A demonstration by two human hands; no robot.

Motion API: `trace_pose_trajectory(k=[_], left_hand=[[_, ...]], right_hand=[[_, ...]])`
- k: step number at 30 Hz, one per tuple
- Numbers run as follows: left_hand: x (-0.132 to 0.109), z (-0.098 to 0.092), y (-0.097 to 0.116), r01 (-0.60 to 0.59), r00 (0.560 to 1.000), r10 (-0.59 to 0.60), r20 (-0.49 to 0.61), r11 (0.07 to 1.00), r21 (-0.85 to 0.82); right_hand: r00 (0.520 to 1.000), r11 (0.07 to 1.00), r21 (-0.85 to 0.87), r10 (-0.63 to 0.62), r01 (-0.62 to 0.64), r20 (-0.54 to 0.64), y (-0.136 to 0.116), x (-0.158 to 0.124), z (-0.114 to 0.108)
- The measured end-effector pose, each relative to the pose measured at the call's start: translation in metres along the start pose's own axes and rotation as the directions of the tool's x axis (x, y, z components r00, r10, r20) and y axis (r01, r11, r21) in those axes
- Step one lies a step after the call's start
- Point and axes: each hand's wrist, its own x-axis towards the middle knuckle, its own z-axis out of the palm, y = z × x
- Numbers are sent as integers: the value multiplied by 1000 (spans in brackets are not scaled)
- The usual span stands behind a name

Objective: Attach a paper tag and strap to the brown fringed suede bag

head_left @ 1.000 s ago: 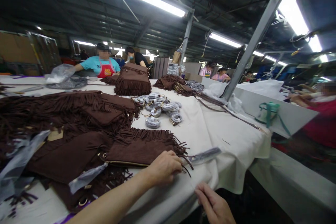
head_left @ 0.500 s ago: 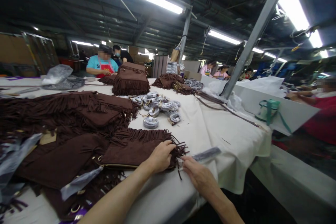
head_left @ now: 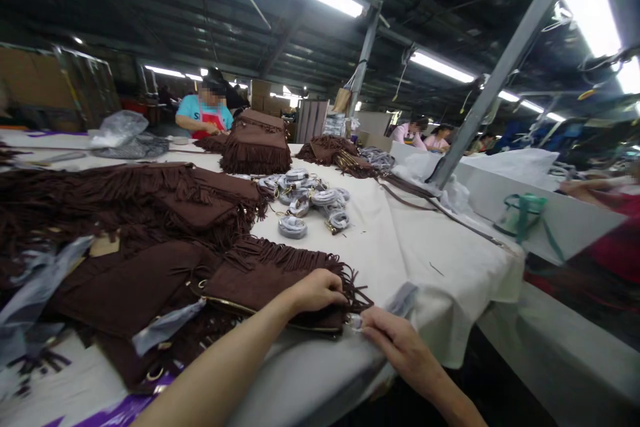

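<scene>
A dark brown fringed bag point(head_left: 270, 277) lies flat near the table's front edge, its gold zipper towards me. My left hand point(head_left: 317, 290) is closed on the bag's right end, with curled fingers among the fringe. Just right of that end, my right hand point(head_left: 395, 340) is closed in a pinch on a plastic-wrapped strip point(head_left: 404, 299). A whitish bit of the wrapping point(head_left: 354, 321) shows between the fingertips and the bag. The right hand covers the strip's middle part.
More brown fringed bags point(head_left: 130, 273) pile up at left. Grey wrapped strap coils point(head_left: 300, 197) sit mid-table on the white cloth point(head_left: 390, 240). A metal post point(head_left: 493, 80) rises at right, near a white partition point(head_left: 535, 207). Co-workers are beyond, one in a blue shirt point(head_left: 193, 110).
My right hand has closed into a tighter pinch on the strip, which is now tilted more steeply. My left hand's fingers are more curled on the bag. The view has shifted slightly.
</scene>
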Motion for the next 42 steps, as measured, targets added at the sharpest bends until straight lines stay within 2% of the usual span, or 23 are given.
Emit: trace_pose_trajectory(k=[2, 4, 6, 7, 8, 9, 10, 11, 12, 13, 15, 18, 20, 23, 25, 28, 32, 34, 36, 39, 42], left_hand=[[2, -2, -2, 91, 978, -89, -190, 996, 4], [-2, -6, -1, 170, 907, -157, -391, 986, -2], [-15, -10, 4, 166, 843, -116, -526, 985, 49], [-24, -11, 8, 123, 845, -51, -532, 987, 101], [-36, -11, 12, 61, 873, 22, -488, 986, 153], [-50, -10, 15, -5, 919, 76, -387, 984, 180], [-64, -7, 18, -49, 967, 87, -240, 986, 157], [-79, -4, 21, -40, 997, 46, -70, 996, 82], [-92, 1, 22, 26, 996, -24, 85, 999, -21], [-104, 6, 22, 125, 975, -96, 202, 983, -132], [-120, 18, 19, 299, 932, -195, 304, 890, -345], [-124, 32, 13, 348, 935, -250, 251, 782, -518], [-119, 38, 12, 337, 941, -271, 203, 808, -483], [-111, 37, 15, 248, 969, -244, 46, 943, -222], [-107, 32, 17, 193, 980, -193, -51, 981, 0], [-103, 23, 17, 189, 978, -164, -128, 957, 222], [-99, 17, 12, 211, 971, -163, -172, 925, 316], [-97, 18, 10, 209, 969, -148, -200, 921, 328], [-97, 21, 8, 204, 967, -135, -218, 919, 336], [-98, 24, 6, 198, 966, -122, -228, 917, 347], [-100, 26, 4, 156, 969, -76, -236, 927, 342]], right_hand=[[1000, 1000, 17, 4, -4, -25, -2, -5, 4], [998, 999, 35, 5, -3, -58, -3, -11, 10], [994, 999, 49, 10, -5, -105, -6, -17, 18], [990, 999, 52, 11, -4, -139, -8, -20, 22], [984, 999, 52, 7, 3, -177, -11, -24, 27], [976, 999, 51, -2, 13, -216, -14, -27, 32], [967, 999, 48, -14, 27, -253, -17, -31, 38], [959, 998, 42, -31, 44, -282, -20, -34, 44], [952, 998, 36, -45, 59, -304, -23, -38, 50], [948, 997, 31, -54, 67, -314, -25, -42, 57], [944, 998, 24, -51, 62, -325, -29, -50, 69], [937, 999, 29, -16, 28, -349, -33, -59, 87], [931, 999, 16, -40, 50, -364, -36, -59, 96], [894, 994, -31, -110, 107, -435, -41, -52, 106], [861, 992, -59, -128, 114, -492, -45, -44, 111], [849, 983, -94, -181, 155, -496, -49, -34, 115], [866, 975, -90, -223, 205, -448, -52, -33, 117], [893, 979, -32, -195, 200, -405, -53, -36, 113], [912, 988, 44, -117, 145, -392, -54, -39, 106], [891, 996, 86, 53, -15, -452, -51, -39, 91], [877, 995, 21, 94, -96, -471, -45, -35, 79]])
